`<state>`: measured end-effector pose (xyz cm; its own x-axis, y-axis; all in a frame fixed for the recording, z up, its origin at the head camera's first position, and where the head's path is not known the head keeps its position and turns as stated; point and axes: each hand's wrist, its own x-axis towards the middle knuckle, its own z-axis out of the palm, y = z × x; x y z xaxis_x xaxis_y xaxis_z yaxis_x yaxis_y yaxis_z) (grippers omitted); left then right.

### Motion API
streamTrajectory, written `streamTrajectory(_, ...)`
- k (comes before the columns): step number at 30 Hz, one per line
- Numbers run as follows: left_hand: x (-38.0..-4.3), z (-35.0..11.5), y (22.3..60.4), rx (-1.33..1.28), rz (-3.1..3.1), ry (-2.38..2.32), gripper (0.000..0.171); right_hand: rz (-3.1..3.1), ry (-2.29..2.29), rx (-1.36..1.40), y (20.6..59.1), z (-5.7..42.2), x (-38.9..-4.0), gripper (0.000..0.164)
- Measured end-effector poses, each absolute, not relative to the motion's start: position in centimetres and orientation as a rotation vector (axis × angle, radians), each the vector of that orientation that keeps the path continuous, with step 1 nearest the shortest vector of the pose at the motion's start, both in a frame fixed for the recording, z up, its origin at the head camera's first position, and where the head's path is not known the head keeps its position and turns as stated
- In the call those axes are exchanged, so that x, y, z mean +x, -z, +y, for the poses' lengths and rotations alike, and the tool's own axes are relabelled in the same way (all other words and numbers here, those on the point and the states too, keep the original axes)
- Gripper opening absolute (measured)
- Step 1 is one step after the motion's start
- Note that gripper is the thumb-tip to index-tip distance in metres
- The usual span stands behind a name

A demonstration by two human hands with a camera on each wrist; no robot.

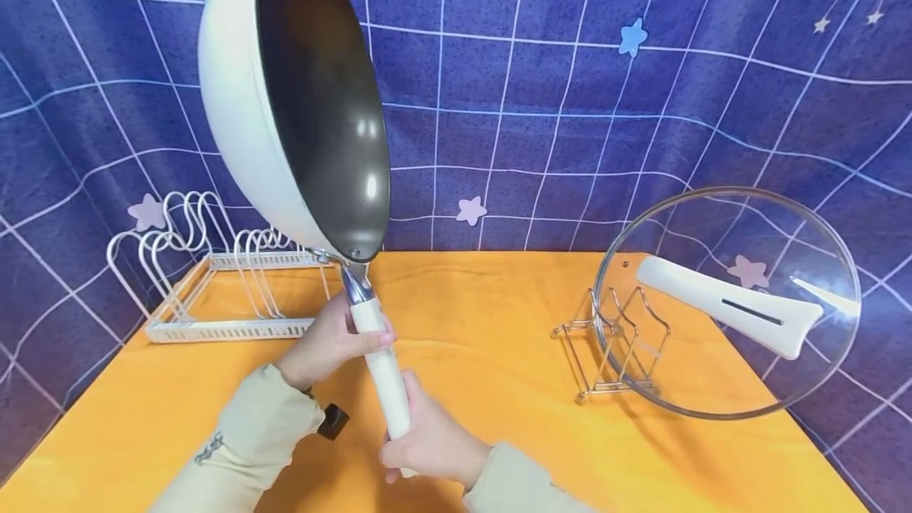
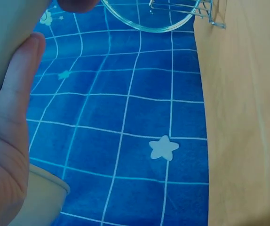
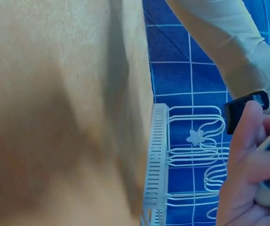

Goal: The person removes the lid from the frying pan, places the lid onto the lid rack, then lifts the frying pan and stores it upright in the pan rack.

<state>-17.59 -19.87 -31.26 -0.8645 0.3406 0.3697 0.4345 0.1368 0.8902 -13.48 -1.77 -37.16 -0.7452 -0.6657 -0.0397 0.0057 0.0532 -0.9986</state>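
A white wok (image 1: pixel 235 93) with a dark inside is held up over the table, tilted on its side with its handle slanting down toward me. My left hand (image 1: pixel 335 343) grips the upper part of the white handle (image 1: pixel 388 386), just below its metal neck, with the thumb across the front. Lower down, near the handle's end, my right hand (image 1: pixel 435 434) is wrapped round it. In the left wrist view, the left thumb (image 2: pixel 19 84) lies along the handle. The right wrist view shows the right hand's fingers (image 3: pixel 248 155) curled round the handle end.
A white wire dish rack (image 1: pixel 235 329) stands at the back left, behind the wok. At the right, a glass lid (image 1: pixel 727 410) with a white handle leans in a small metal wire stand (image 1: pixel 620 386). A blue patterned curtain (image 1: pixel 534 141) hangs behind the orange table (image 1: pixel 484 323).
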Motion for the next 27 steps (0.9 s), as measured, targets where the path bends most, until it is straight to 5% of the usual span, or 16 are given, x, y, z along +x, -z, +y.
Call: streamTrajectory(27,-14.9,-24.4,30.6,-0.818,-2.383,1.793,0.027,1.477,1.793,-0.709,38.2,-7.0,-11.7,0.066)
